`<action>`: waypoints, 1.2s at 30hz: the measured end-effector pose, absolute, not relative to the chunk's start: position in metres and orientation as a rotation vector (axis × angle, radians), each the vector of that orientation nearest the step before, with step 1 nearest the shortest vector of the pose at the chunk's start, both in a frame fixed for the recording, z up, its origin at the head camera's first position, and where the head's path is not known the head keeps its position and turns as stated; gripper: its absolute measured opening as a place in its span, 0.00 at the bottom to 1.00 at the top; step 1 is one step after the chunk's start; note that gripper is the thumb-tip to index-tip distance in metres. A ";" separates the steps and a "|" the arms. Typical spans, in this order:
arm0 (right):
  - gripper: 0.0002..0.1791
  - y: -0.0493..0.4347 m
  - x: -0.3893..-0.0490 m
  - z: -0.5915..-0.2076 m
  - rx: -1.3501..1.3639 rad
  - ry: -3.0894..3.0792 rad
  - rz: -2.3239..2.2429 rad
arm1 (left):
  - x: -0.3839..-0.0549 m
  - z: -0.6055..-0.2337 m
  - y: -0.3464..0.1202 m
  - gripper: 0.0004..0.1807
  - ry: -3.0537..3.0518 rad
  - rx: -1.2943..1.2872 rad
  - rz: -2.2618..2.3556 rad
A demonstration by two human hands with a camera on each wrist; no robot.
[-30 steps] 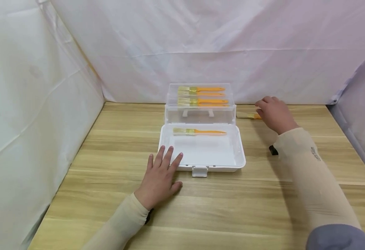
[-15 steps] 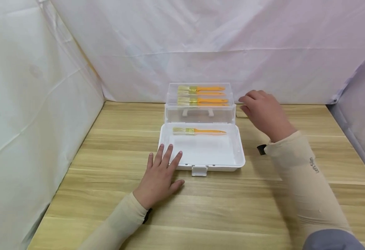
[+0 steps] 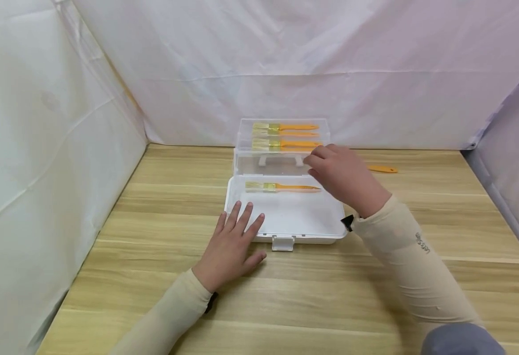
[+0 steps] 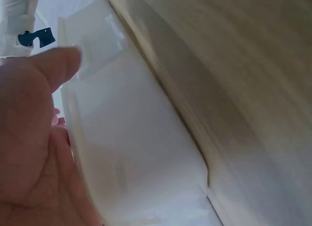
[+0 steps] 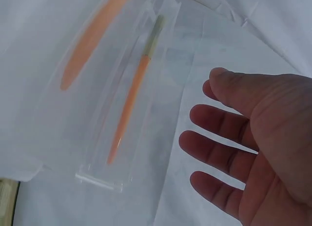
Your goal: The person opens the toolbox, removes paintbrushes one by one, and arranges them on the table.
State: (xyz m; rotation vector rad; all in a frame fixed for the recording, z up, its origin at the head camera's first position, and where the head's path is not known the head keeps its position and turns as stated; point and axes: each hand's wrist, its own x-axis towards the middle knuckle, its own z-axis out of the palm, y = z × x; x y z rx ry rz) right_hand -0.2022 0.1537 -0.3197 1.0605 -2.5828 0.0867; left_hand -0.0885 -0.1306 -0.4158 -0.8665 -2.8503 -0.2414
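Observation:
A white plastic box lies with its clear lid raised at the back. One flat paintbrush with an orange handle lies along the back of its white tray. More orange-handled brushes lie in the lid's upper compartment. My left hand rests on the box's front left rim, fingers spread. My right hand is over the box's back right corner, beside the lid. In the right wrist view its fingers are loosely bent, holding nothing. A loose paintbrush lies behind it, bristles hidden.
The wood-grain table carries the box. White cloth walls stand at the back and the left, with another at the right. A clear latch hangs from the box's front.
My right hand has moved left from above the loose brush to the lid's right side, leaving that brush on the table. My left hand stays on the rim almost unmoved.

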 end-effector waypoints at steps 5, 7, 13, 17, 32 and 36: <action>0.13 0.141 -0.202 -0.324 1.113 -2.606 0.039 | -0.092 -0.417 -0.131 0.46 -2.875 -0.897 -0.150; 0.12 0.137 -0.202 -0.326 1.134 -2.622 0.032 | -0.093 -0.416 -0.130 0.47 -2.881 -0.902 -0.144; 0.12 0.129 -0.205 -0.331 1.169 -2.681 0.058 | -0.094 -0.416 -0.130 0.48 -2.915 -0.898 -0.110; 0.12 0.125 -0.207 -0.336 1.196 -2.694 0.083 | -0.093 -0.416 -0.130 0.47 -2.925 -0.893 -0.095; 0.12 0.119 -0.210 -0.346 1.178 -2.749 0.076 | -0.089 -0.415 -0.128 0.47 -2.926 -0.880 -0.070; 0.12 0.118 -0.209 -0.345 1.187 -2.737 0.079 | -0.089 -0.415 -0.128 0.47 -2.918 -0.877 -0.066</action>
